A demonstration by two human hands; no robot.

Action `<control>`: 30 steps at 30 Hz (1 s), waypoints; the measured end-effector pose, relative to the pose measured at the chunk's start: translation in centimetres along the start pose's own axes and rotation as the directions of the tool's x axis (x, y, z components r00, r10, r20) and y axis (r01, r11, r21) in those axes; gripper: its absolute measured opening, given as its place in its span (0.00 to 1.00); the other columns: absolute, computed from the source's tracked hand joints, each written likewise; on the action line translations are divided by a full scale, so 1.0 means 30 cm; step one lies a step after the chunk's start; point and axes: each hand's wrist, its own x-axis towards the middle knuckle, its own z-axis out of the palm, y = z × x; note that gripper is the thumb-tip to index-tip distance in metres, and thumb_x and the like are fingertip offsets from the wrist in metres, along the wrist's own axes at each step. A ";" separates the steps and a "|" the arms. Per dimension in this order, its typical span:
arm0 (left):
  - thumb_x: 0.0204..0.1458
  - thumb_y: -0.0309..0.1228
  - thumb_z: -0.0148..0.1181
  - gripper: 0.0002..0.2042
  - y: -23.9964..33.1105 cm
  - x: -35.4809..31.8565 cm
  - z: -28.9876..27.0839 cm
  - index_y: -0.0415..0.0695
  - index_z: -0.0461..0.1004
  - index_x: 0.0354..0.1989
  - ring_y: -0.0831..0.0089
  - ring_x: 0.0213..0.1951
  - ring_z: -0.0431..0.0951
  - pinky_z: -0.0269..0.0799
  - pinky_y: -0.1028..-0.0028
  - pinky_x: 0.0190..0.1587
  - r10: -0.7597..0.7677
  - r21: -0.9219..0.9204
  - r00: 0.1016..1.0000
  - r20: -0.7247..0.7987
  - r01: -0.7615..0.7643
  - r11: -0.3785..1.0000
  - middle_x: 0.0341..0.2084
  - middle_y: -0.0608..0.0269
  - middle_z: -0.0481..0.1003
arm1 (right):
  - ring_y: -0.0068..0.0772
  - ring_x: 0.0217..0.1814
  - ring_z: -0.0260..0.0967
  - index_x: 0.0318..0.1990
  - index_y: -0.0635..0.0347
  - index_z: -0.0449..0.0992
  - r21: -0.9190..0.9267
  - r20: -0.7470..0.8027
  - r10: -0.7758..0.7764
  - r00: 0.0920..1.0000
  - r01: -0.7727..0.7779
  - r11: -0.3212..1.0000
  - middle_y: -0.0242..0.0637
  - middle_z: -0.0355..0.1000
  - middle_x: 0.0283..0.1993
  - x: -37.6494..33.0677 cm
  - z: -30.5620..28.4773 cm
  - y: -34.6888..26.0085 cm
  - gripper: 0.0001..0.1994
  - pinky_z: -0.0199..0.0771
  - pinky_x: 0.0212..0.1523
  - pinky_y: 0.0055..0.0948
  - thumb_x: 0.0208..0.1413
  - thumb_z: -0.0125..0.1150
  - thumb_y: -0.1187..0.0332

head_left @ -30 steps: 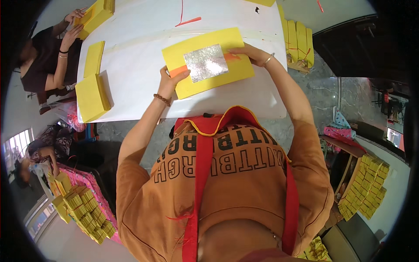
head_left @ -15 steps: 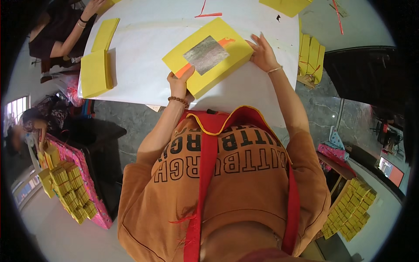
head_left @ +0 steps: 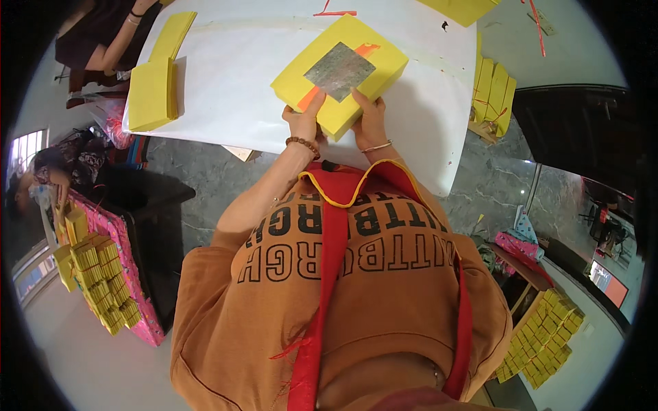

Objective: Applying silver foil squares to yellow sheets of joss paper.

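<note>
A thick stack of yellow paper sheets [head_left: 370, 51] with a silver foil square and an orange stripe on top lies tilted on the white table [head_left: 260, 75]. My left hand [head_left: 301, 120], with a bead bracelet at the wrist, grips the stack's near corner, thumb on top. My right hand [head_left: 371, 118], with a thin bangle, holds the same near edge right beside it. Both hands are close together at the table's near edge.
Another yellow stack [head_left: 152, 94] lies at the table's left, more yellow sheets [head_left: 171, 34] behind it, next to another person's arm [head_left: 120, 41]. Bundled yellow packs [head_left: 492, 89] stand at the right edge. Piles of yellow bundles sit on the floor left [head_left: 96, 274] and right [head_left: 541, 335].
The stack has turned and slid toward me. My right hand came from the stack's far right side to its near edge, next to my left hand.
</note>
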 end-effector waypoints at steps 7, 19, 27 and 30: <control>0.49 0.65 0.38 0.35 0.084 0.063 -0.157 0.47 0.58 0.54 0.59 0.43 0.74 0.70 0.62 0.44 -0.211 -0.232 0.926 0.314 0.290 0.929 0.42 0.51 0.70 | 0.34 0.46 0.68 0.51 0.61 0.60 -0.004 -0.065 0.156 0.986 -0.157 0.988 0.37 0.66 0.46 0.009 -0.055 -0.104 0.23 0.72 0.44 0.37 0.48 0.60 0.68; 0.50 0.62 0.41 0.40 0.292 0.046 -0.142 0.40 0.49 0.62 0.73 0.31 0.76 0.71 0.73 0.25 -0.173 0.717 0.835 0.522 -0.320 0.619 0.44 0.52 0.72 | 0.25 0.42 0.68 0.52 0.58 0.64 -0.383 0.247 0.377 0.892 -0.268 0.884 0.32 0.69 0.43 0.126 -0.075 -0.173 0.24 0.69 0.41 0.26 0.47 0.61 0.63; 0.51 0.54 0.47 0.40 0.297 0.170 -0.146 0.33 0.44 0.62 0.60 0.41 0.75 0.68 0.69 0.45 0.046 0.717 0.819 0.572 -0.526 0.457 0.43 0.45 0.72 | 0.26 0.42 0.68 0.53 0.61 0.63 -0.488 0.118 0.351 0.929 -0.253 0.835 0.34 0.69 0.43 0.077 -0.024 -0.202 0.26 0.68 0.41 0.26 0.46 0.62 0.62; 0.55 0.47 0.47 0.38 0.277 0.137 -0.094 0.33 0.39 0.64 0.63 0.56 0.63 0.59 0.72 0.55 0.091 0.527 0.814 0.574 -0.452 0.720 0.54 0.42 0.62 | 0.26 0.43 0.68 0.54 0.63 0.62 -0.485 0.095 0.330 0.939 -0.246 0.839 0.35 0.68 0.44 0.072 -0.029 -0.192 0.28 0.68 0.41 0.26 0.45 0.63 0.61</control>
